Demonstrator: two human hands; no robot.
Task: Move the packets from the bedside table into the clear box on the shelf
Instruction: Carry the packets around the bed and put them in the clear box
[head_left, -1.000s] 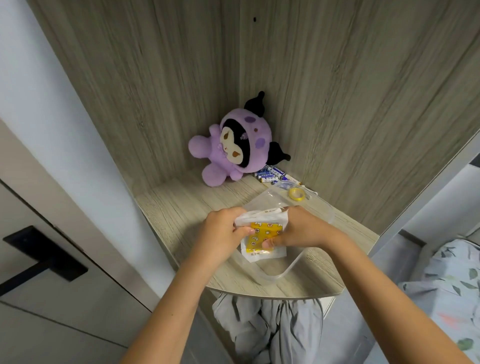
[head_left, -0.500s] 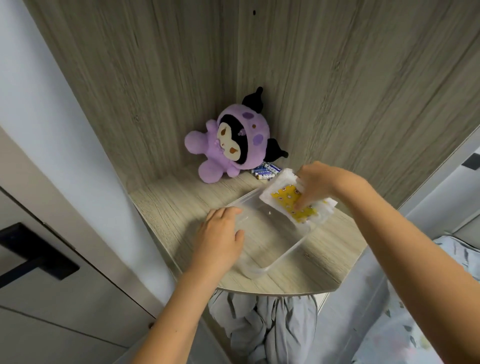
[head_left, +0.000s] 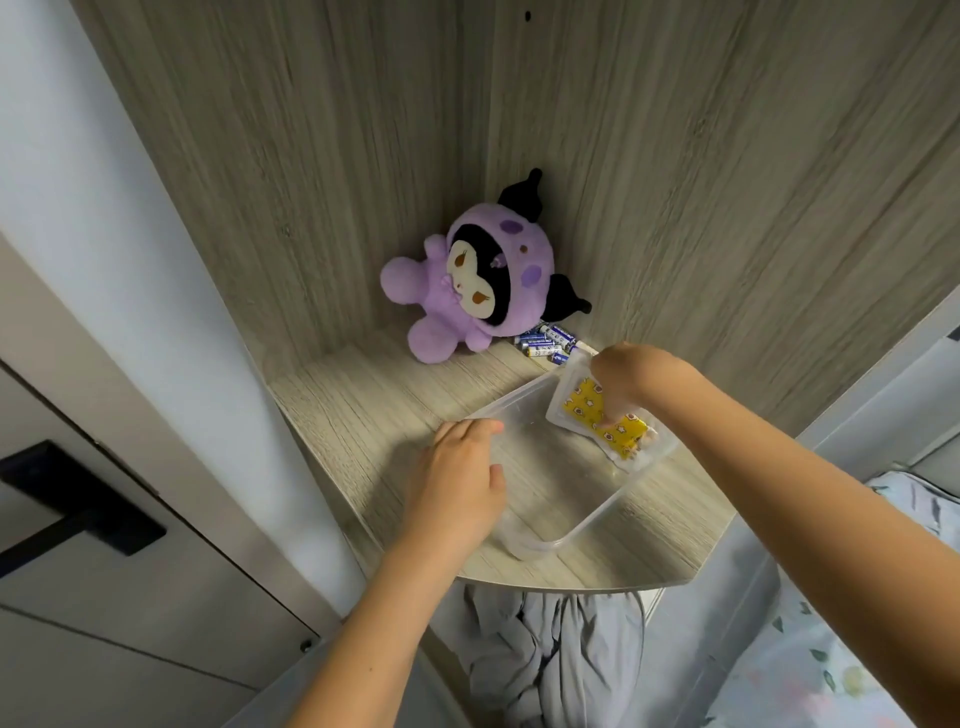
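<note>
Left hand rests on the near-left rim of the clear rectangular plastic box, fingers loosely curved over the edge, steadying it on the pale wood-grain shelf. Purple plush toy sits in the back corner, loose blue batteries just beside it. Right hand pinches the white packet with yellow patterned panel, which lies tilted against the box's far-right wall, partly inside. Judgement: this packet is nearly placed; release remains. Bedside table out of view, so remaining packets cannot be counted.
</note>
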